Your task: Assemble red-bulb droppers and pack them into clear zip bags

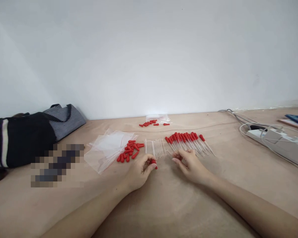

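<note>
My left hand (142,170) pinches a red rubber dropper bulb (154,162) between thumb and fingers. Opposite it, my right hand (188,164) has its fingers closed on a thin clear dropper tube (169,153), whose end pokes out toward the left; the rest is hidden by the fingers. Just beyond both hands lies a row of bare clear tubes (155,147). A heap of loose red bulbs (128,152) is left of that row. To the right, several droppers with red bulbs fitted (186,140) lie side by side, tips pointing toward me.
Clear plastic bags (106,145) are spread left of the bulbs. Farther back, near the wall, are more red bulbs (149,123) and a small clear bag (157,117). A black bag (27,135) stands at left. On the right sits a white power strip (280,142) with cables.
</note>
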